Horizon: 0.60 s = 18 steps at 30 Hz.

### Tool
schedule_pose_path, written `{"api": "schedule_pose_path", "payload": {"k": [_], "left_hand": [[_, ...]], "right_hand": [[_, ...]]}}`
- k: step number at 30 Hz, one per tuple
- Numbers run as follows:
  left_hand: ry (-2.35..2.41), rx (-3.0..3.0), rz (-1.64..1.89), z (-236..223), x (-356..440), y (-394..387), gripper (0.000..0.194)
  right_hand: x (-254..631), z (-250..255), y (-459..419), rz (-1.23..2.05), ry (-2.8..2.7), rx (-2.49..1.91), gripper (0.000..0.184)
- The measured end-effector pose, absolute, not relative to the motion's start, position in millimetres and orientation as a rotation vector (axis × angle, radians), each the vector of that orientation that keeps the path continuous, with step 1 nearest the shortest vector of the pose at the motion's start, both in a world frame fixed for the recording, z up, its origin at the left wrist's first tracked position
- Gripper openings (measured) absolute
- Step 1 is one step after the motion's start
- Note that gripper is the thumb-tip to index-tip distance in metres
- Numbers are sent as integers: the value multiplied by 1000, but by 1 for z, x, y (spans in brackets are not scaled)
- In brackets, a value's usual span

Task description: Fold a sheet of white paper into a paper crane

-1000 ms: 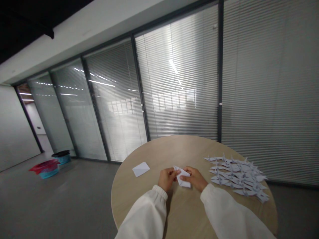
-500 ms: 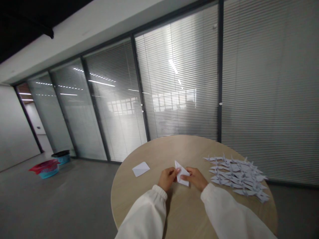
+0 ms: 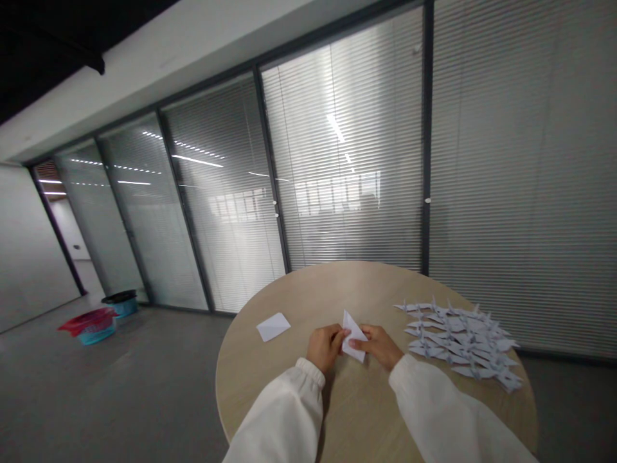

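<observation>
Between my two hands is a folded white sheet of paper (image 3: 354, 331), its pointed tip turned away from me. My left hand (image 3: 326, 346) pinches its left edge with thumb and fingers. On the other side my right hand (image 3: 380, 347) grips the paper, thumb lying on top and fingers partly hidden behind it. A stack or sheet of white paper (image 3: 273, 326) with crease lines lies apart on the table to the left. Several folded paper cranes (image 3: 463, 341) sit in close rows to the right of my right hand.
The round wooden table (image 3: 366, 280) stands before a glass partition (image 3: 347, 161) with blinds. On the floor at the left are a blue bin with a red liner (image 3: 94, 326) and a blue bin with a black liner (image 3: 123, 303).
The folded paper between my hands looks narrower, its left side drawn inward and its tip slightly further right. Both hands keep their hold, nearly in place.
</observation>
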<state>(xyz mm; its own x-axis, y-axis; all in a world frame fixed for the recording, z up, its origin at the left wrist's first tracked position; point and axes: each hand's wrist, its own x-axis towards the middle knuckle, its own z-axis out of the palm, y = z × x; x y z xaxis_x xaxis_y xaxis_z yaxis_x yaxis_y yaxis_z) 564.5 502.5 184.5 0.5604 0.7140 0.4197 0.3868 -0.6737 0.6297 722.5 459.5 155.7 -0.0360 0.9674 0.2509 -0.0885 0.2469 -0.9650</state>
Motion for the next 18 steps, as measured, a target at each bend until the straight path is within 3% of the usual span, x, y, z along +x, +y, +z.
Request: {"api": "schedule_pose_path", "payload": {"k": [18], "left_hand": [[721, 2025, 791, 177, 571, 504, 45]], "right_hand": [[722, 166, 455, 931, -1236, -1013, 40]]}}
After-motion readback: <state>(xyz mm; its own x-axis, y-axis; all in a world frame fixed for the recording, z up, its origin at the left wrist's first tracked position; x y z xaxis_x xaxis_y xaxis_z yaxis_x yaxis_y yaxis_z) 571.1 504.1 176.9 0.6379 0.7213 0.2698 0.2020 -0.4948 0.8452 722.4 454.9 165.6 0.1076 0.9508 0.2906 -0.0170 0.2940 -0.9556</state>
